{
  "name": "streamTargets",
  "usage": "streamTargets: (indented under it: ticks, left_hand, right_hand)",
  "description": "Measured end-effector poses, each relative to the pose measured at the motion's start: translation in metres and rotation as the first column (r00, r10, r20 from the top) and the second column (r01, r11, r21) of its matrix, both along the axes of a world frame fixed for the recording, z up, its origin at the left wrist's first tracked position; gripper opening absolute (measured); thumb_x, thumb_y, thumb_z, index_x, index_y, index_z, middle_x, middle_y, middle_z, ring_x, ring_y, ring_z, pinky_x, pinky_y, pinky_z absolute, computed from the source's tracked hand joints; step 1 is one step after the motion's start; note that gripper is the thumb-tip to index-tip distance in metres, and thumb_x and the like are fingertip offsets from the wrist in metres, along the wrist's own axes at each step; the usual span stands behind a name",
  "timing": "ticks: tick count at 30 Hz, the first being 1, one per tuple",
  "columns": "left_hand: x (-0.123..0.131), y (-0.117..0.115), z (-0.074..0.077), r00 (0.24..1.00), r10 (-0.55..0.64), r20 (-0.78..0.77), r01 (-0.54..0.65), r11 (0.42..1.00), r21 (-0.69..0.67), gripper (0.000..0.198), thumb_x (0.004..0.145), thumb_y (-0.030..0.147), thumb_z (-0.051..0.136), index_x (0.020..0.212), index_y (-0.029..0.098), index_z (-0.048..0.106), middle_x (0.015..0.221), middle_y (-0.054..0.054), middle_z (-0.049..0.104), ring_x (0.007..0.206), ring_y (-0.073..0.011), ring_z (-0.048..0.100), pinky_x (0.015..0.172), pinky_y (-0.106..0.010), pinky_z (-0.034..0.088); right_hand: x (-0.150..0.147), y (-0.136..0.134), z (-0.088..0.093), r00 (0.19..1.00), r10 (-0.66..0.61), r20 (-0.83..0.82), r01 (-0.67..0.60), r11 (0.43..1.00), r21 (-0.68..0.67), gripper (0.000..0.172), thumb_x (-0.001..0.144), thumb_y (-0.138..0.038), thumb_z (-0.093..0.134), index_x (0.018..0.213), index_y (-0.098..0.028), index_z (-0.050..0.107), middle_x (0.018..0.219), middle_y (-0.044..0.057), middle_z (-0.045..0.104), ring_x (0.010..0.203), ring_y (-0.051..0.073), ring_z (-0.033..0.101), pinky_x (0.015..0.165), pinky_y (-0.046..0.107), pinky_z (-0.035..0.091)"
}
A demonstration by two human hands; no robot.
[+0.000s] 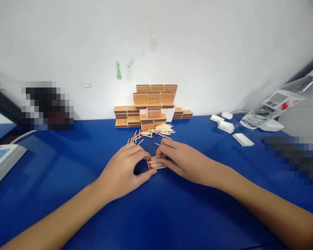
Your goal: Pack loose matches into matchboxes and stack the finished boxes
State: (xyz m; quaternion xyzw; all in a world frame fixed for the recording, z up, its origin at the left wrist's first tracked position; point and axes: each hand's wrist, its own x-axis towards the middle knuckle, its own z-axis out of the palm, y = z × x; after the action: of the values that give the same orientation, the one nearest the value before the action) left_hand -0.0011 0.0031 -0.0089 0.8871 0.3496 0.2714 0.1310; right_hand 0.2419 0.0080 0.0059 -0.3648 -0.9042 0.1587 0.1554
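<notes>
A small white tray (160, 168) lies on the blue table, with red-headed matches (153, 164) in it, heads toward the left. My left hand (126, 168) curves around the tray's left end, thumb at the near side and index finger at the far side, gripping it. From the right, my right hand (184, 161) has thumb and index finger pinched over the matches at the tray's right part. A pile of loose matches (164, 130) is spread just beyond both hands, before the stacked matchboxes (153, 98).
White plastic-like pieces (225, 126) and a clear bottle (266, 107) lie at the back right. A white power strip (5, 159) is at the left edge. The white wall (99, 52) rises behind the blue table (146, 215). Two blurred dark areas flank the table.
</notes>
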Motion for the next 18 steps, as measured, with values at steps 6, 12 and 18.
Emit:
streamTargets:
  ticks: [6, 12, 18]
  left_hand:
    - [-0.001, 0.001, -0.001, 1.000, 0.000, 0.000, 0.000, 1.000, 0.020, 0.019, 0.093, 0.033, 0.079, 0.104, 0.020, 0.070, 0.100, -0.004, 0.074, 0.096, -0.0239, 0.066, 0.093, -0.045, 0.053]
    - [-0.001, 0.001, -0.002, 1.000, 0.001, 0.000, -0.001, 1.000, 0.019, 0.019, 0.092, 0.033, 0.079, 0.104, 0.021, 0.071, 0.100, -0.004, 0.075, 0.097, -0.0244, 0.067, 0.094, -0.045, 0.053]
    - [-0.001, 0.000, -0.001, 1.000, 0.000, -0.002, 0.000, 1.000, 0.012, 0.017, 0.093, 0.034, 0.078, 0.102, 0.021, 0.071, 0.100, -0.004, 0.075, 0.097, -0.0250, 0.067, 0.094, -0.046, 0.053]
  right_hand:
    - [0.009, 0.004, 0.005, 0.998, -0.057, -0.021, 0.057, 0.998, -0.005, 0.012, 0.109, -0.025, 0.054, 0.102, -0.019, 0.063, 0.105, 0.005, 0.061, 0.083, 0.016, 0.058, 0.072, 0.030, 0.045]
    - [0.011, 0.005, 0.007, 0.999, -0.043, 0.028, 0.044, 0.998, -0.048, 0.013, 0.108, -0.027, 0.057, 0.099, -0.019, 0.063, 0.103, 0.005, 0.064, 0.083, 0.017, 0.060, 0.072, 0.030, 0.045]
    - [0.007, 0.001, 0.006, 0.999, -0.022, 0.031, 0.023, 1.000, -0.020, 0.014, 0.109, -0.026, 0.055, 0.102, -0.018, 0.065, 0.102, 0.005, 0.062, 0.079, 0.016, 0.059, 0.070, 0.029, 0.045]
